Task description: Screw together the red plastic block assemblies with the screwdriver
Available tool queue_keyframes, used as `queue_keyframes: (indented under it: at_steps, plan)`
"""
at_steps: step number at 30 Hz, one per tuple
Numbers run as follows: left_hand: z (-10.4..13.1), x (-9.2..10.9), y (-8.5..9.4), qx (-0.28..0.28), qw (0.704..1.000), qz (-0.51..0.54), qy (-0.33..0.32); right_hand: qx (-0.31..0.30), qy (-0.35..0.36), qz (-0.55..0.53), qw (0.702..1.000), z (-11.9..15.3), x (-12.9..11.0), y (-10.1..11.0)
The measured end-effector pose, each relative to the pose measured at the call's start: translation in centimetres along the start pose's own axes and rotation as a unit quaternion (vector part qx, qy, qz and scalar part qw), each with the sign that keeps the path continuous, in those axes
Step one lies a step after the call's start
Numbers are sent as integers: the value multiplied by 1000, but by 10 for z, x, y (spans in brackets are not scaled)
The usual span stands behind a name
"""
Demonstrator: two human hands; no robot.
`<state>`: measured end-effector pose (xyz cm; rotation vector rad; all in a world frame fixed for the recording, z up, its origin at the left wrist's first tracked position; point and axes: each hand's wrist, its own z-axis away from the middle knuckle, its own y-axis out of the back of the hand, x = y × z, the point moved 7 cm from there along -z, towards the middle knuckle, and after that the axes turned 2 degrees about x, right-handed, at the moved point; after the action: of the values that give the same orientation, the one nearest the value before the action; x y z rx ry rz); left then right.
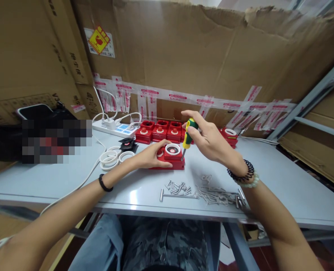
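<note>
the right hand (209, 141) has its fingers wrapped around the green and yellow handle of a screwdriver (187, 137), which stands nearly upright, handle at the top and leaning a little to the right, tip pointing down at the right edge of a red box (171, 158). the box sits on the grey table (282, 180), just in front of the person. the left hand (151, 155) lies flat against the box's left side, fingers together and curled over its top. a row of red boxes (159, 131) stands behind, white rings (112, 158) lie to the left, and loose screws (178, 187) are scattered near the front edge.
</note>
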<state>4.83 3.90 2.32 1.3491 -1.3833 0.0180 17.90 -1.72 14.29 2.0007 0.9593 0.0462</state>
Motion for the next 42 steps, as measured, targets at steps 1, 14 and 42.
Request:
queue_keyframes:
  at_steps: [1, 14, 42]
  plan:
    - [0, 0, 0, 0, 1000, -5, 2, -16, 6, -21, 1000, 0, -2, -1]
    - [-1, 0, 0, 3, 1000, 3, 6, 69, 59, 49, 995, -2, -5, -3]
    - [-2, 0, 0, -4, 1000, 0, 8, 95, -3, 63, 993, -3, 0, 3]
